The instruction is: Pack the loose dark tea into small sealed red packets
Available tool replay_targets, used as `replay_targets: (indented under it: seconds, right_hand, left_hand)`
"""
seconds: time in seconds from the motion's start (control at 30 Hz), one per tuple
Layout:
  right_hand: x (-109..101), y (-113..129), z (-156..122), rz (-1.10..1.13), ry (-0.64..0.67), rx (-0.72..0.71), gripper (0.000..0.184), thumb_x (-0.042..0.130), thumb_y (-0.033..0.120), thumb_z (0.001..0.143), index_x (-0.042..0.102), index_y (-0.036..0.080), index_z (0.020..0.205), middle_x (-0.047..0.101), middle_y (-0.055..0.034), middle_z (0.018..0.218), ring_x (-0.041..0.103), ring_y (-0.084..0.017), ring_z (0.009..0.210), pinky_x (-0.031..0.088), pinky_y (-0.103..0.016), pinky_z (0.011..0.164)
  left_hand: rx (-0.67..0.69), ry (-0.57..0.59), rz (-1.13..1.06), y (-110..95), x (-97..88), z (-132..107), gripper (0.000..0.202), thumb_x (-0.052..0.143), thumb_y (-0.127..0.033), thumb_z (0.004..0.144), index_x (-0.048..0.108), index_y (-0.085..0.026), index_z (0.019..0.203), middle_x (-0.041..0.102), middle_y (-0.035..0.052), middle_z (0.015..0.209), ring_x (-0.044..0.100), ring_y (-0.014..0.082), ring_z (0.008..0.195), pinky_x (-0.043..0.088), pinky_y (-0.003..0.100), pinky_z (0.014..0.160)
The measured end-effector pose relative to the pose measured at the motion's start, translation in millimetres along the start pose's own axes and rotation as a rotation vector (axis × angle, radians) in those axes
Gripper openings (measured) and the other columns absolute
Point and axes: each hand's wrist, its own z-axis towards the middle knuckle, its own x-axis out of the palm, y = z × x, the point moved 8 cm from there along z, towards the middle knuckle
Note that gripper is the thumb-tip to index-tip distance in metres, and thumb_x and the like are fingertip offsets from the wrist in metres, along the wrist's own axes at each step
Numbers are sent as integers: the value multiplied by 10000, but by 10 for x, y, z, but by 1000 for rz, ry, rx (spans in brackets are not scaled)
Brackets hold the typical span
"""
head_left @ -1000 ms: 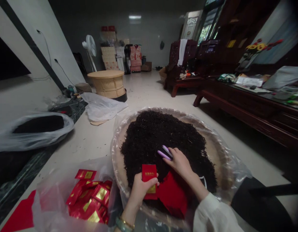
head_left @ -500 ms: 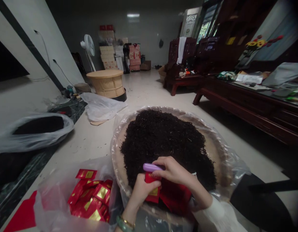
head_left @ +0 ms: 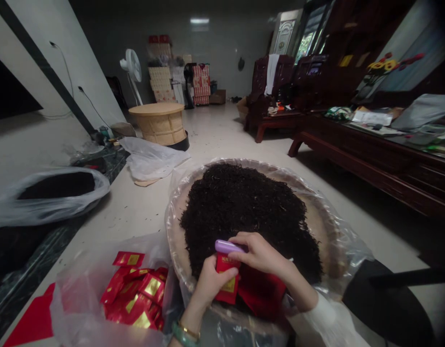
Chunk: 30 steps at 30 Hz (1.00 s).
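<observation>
Since a second before, the right hand (head_left: 260, 253) had been drawn back off the heap and brought over the left hand (head_left: 211, 282), so that the purple scoop (head_left: 226, 246) was laid across the top of the red packet (head_left: 227, 284); over the last half second almost nothing was shifted.

Nearest, at the lower left, a clear plastic bag (head_left: 74, 308) of red and gold sachets (head_left: 136, 294) was seen on the pale floor (head_left: 143, 212). Just beside it a wide round basket (head_left: 325, 226), lined with clear film, was filled with a mound of dark tea leaves (head_left: 244, 202); a stack of red packets (head_left: 262, 291) was laid at its near edge. Further left, a second film-lined container (head_left: 52, 193) of dark leaves was set. Beyond it, a crumpled white sheet (head_left: 150, 161), a round wicker drum (head_left: 161, 123) and a standing fan (head_left: 130, 67) were placed. A long dark wooden table (head_left: 381, 164) was run along the right, and stacked boxes (head_left: 164, 72) were piled at the far wall.

The red packet was held upright over the basket's near edge, clamped between the left thumb and fingers, wrist bent upward. The scoop was pinched in the right fingers, palm down, the two hands touching at the packet's mouth
</observation>
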Motion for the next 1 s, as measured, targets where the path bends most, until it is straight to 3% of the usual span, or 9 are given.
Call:
replay_targets:
  seconds: [0.23, 0.37, 0.43, 0.63, 1.0]
  right_hand:
    - [-1, 12, -25, -9, 4, -46, 275, 556, 395, 919, 719, 177, 882, 691, -48, 824, 606, -176, 736, 386, -239, 648]
    - [8, 10, -30, -8, 2, -60, 343, 514, 450, 935, 716, 177, 883, 676, -45, 796, 591, -170, 709, 375, -240, 630]
    - [19, 14, -29, 2, 6, -74, 372, 497, 470, 939, 718, 173, 897, 671, -48, 788, 584, -168, 693, 370, -240, 620]
    - [37, 21, -31, 6, 10, -73, 410, 478, 501, 938, 711, 170, 871, 657, -44, 761, 568, -161, 664, 366, -236, 610]
    - [65, 2, -40, 19, 15, -80, 485, 439, 564, 935, 701, 165, 847, 657, -52, 763, 571, -168, 668, 371, -240, 617]
  left_hand:
    - [-13, 34, -21, 68, 12, 27, 539, 876, -403, 516, 663, -107, 913, 739, 81, 780, 703, 248, 675, 545, 342, 665]
    - [77, 20, -208, -91, 31, 17, 616, 835, -492, 585, 652, -136, 1053, 746, 97, 949, 699, 235, 828, 530, 304, 744]
    - [102, 0, -288, -183, 39, 3, 597, 774, -531, 664, 640, -150, 1104, 745, 94, 967, 695, 215, 815, 525, 285, 728]
    - [105, -76, -311, -288, 19, -8, 518, 778, -544, 648, 682, -141, 958, 742, 46, 797, 645, 147, 647, 496, 220, 604]
    - [133, -110, -257, -307, -9, -17, 494, 766, -548, 652, 693, -141, 923, 726, 41, 778, 625, 147, 630, 488, 223, 580]
